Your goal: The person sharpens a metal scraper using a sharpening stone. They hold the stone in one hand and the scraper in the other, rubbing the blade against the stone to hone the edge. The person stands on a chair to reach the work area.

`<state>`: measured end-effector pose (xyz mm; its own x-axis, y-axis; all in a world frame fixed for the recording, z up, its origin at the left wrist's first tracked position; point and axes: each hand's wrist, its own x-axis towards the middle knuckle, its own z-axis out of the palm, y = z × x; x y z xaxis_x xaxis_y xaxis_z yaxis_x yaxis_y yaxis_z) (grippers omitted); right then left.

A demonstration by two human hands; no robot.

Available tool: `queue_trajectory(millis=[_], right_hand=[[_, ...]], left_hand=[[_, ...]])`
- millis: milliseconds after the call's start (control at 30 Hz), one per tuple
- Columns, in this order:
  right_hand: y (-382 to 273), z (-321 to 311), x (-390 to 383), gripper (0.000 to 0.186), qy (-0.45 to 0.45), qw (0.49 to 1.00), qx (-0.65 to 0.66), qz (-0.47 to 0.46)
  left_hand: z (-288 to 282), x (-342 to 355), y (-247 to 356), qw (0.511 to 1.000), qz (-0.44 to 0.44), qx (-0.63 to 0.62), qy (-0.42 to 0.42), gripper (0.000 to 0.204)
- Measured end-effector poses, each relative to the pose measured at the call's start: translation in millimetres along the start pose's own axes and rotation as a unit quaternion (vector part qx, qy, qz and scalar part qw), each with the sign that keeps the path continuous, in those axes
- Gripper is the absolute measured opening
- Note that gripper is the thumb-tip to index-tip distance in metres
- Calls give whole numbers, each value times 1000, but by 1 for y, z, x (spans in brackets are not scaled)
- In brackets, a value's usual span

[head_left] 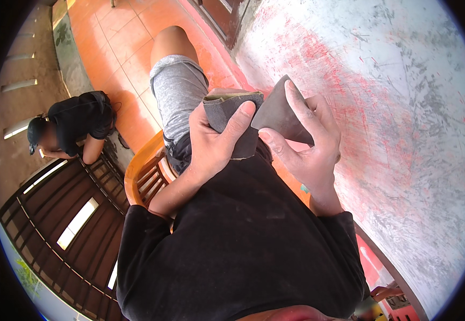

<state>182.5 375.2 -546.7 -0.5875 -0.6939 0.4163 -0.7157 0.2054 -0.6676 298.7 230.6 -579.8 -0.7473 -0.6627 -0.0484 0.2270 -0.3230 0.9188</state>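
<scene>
Folded dark grey sandpaper (220, 113) with a tan backing edge is gripped in my left hand (209, 143), the thumb pressed over its front. A second dark sandpaper piece (278, 115), bent into a curve, sits between the thumb and fingers of my right hand (318, 142). Pale dust coats the right hand's fingers. Both hands are raised in front of my black shirt, and the two pieces meet or nearly meet between them; whether they touch, I cannot tell. Part of the left hand's fingers is hidden behind its sheet.
A whitish wall (403, 107) with red scuffed patches rises close on my right. Under me is an orange slatted chair (136, 174). At left, a person in black (82, 119) leans by a dark metal gate (50, 235). Orange floor tiles (117, 51) stretch ahead, beside a brown door (216, 13).
</scene>
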Motion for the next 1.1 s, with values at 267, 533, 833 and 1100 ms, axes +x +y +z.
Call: queue_trajectory(millis=[267, 533, 833, 1100], right_hand=[[-6, 2, -7, 79, -41, 999, -13, -8], [-5, -7, -9, 78, -73, 997, -9, 11], [13, -12, 8, 77, 41, 998, -42, -4], [15, -12, -1, 79, -11, 1000, -6, 4]], left_hand=[[-7, -1, -2, 999, -40, -9, -9, 22], [2, 1, -2, 1000, -12, 8, -6, 19], [10, -2, 6, 996, -68, -27, -47, 24], [11, 1, 0, 992, -108, -65, -14, 30]])
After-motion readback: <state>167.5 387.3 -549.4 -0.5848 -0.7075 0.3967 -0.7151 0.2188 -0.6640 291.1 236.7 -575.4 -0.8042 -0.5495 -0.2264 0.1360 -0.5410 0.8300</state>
